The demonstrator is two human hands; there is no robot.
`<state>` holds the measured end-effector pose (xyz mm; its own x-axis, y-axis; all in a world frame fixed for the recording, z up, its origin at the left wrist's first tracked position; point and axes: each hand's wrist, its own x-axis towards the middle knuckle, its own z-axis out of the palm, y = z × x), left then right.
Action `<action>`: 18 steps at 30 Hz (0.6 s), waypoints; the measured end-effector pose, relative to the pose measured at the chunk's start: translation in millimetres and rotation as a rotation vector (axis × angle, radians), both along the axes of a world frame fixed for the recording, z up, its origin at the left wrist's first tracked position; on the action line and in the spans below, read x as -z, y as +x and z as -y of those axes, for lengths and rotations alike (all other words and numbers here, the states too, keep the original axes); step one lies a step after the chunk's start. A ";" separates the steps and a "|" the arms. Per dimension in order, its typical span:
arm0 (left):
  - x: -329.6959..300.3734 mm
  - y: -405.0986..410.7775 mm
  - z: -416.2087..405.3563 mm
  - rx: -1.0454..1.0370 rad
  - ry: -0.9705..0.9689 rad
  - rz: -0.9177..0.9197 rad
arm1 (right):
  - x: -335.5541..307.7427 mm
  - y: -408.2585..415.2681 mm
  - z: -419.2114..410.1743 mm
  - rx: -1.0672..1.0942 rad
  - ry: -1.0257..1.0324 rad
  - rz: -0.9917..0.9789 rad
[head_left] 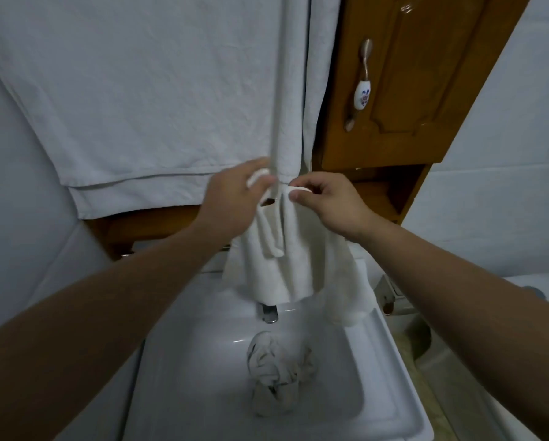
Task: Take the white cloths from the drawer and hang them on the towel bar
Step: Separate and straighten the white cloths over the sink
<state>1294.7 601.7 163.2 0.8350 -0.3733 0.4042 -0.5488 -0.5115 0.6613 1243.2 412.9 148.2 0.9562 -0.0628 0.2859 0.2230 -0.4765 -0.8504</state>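
A small white cloth (276,268) hangs bunched above the sink, its top edge pinched between both hands. My left hand (235,198) grips the cloth's upper left corner and my right hand (324,202) grips the upper right corner. Behind them a long narrow white towel (290,84) hangs straight down, and a wide white towel (133,100) hangs to its left. The towel bar itself is hidden above the frame or behind the towels. No drawer is in view.
A white sink (381,361) lies below with a crumpled grey rag (276,374) in its basin and a chrome tap (268,311) behind it. A wooden cabinet door (419,81) with a ceramic handle (360,90) stands at upper right, above an open wooden shelf (381,198).
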 end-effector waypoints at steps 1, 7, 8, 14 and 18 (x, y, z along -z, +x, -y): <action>0.8 -6.8 6.6 0.079 0.022 -0.029 | -2.1 1.3 -0.6 -0.024 0.014 0.023; 3.4 -6.3 16.0 0.105 -0.098 -0.317 | -7.4 1.7 7.4 -0.062 0.042 0.063; 3.8 -4.4 15.9 0.093 -0.133 -0.354 | -6.8 1.7 7.0 -0.049 0.052 0.067; 4.8 -7.5 18.8 0.150 -0.172 -0.397 | -8.6 0.6 5.9 -0.051 0.099 0.060; 2.7 -6.7 14.9 0.153 -0.181 -0.347 | -12.1 -3.3 7.8 -0.079 0.137 0.010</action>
